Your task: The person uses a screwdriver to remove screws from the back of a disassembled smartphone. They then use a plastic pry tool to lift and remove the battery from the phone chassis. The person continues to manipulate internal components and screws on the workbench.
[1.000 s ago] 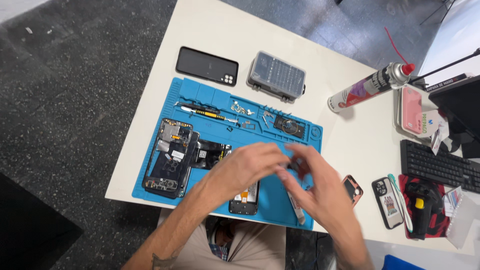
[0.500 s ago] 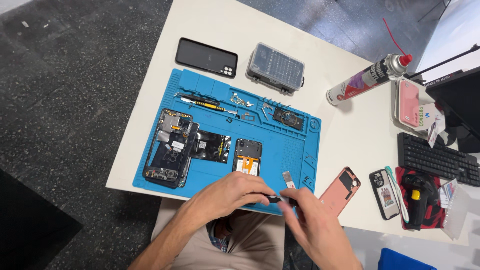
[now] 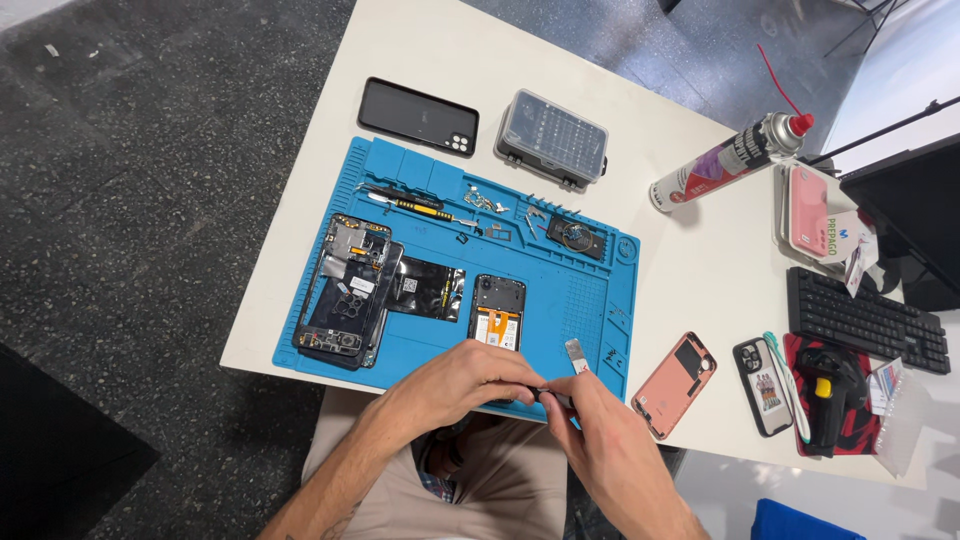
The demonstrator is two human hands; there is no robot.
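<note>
Two hands meet at the near edge of the blue silicone repair mat [image 3: 600, 300] on the white desk [image 3: 700, 260] in the head view. The left hand [image 3: 470, 375] and right hand [image 3: 600, 445] both have fingers curled tight, pinching between them a small dark part [image 3: 545, 393] too small to identify; it sits just over the mat's front rim. A small silver metal tool [image 3: 576, 354] stands just beyond the fingertips. Farther up the mat lie an opened black phone chassis [image 3: 345, 295], a dark battery pack [image 3: 428, 290] and a small phone board with an orange label [image 3: 497, 312]. A yellow-handled screwdriver [image 3: 415, 204] rests near the mat's top.

Judging by this, fine work on a tiny piece is in hand; the next move calls for a steady, precise grip so nothing drops off the edge.
</note>
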